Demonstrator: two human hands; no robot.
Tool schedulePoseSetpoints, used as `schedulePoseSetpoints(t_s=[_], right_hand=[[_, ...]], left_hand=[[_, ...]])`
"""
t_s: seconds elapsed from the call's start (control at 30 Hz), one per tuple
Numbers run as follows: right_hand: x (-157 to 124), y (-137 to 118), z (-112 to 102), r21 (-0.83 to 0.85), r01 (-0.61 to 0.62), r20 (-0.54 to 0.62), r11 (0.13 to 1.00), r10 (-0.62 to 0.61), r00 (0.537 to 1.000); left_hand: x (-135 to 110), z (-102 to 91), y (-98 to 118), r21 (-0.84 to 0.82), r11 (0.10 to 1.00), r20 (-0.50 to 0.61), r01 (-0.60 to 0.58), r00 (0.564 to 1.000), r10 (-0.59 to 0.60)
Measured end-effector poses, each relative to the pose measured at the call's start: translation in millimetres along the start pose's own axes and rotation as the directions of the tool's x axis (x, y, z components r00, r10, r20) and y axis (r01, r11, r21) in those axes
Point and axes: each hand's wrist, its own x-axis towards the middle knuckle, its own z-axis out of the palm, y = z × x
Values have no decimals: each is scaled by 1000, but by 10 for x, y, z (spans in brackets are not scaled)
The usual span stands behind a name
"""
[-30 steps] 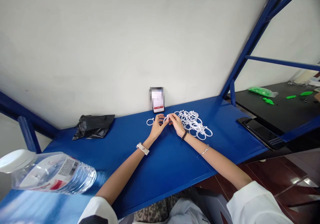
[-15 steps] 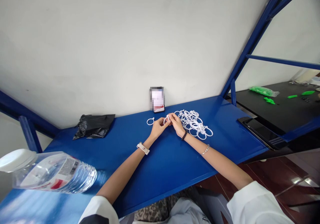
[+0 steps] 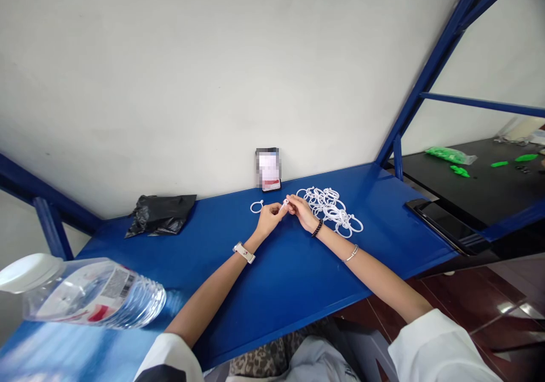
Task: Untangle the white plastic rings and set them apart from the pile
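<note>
Between my two hands, just above the blue table (image 3: pixel 264 291), is a white plastic ring (image 3: pixel 285 203), mostly hidden by fingers and seen nearly edge-on. My left hand (image 3: pixel 269 218) pinches it from the left, and my right hand (image 3: pixel 301 209) has its fingertips closed on the other side. A single white ring (image 3: pixel 251 208) with a small knob lies flat just left of my left hand. Right of my right hand spreads a tangled pile of similar white rings (image 3: pixel 334 207), partly behind that hand.
A phone (image 3: pixel 269 172) leans on the wall. On the left lie a crumpled black plastic bag (image 3: pixel 164 214) and a large clear bottle (image 3: pixel 97 294). A dark phone-like slab (image 3: pixel 443 223) rests by the right edge. Green pieces (image 3: pixel 460 171) lie on a black table beyond the blue frame.
The ring between my hands has turned from showing its round opening to nearly edge-on. My right hand has shifted very slightly; the loose ring and the pile stay put.
</note>
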Motion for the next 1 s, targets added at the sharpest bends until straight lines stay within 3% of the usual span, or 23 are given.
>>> schedulePoseSetpoints(t_s=[0.33, 1.0], right_hand=[[19, -21, -68, -20, -67, 109, 998, 69, 992], [1, -44, -58, -30, -66, 113, 997, 69, 991]], left_hand=[[30, -27, -54, -145, 984, 40, 100, 995, -95], [57, -15, -134, -188, 972, 36, 141, 990, -137]])
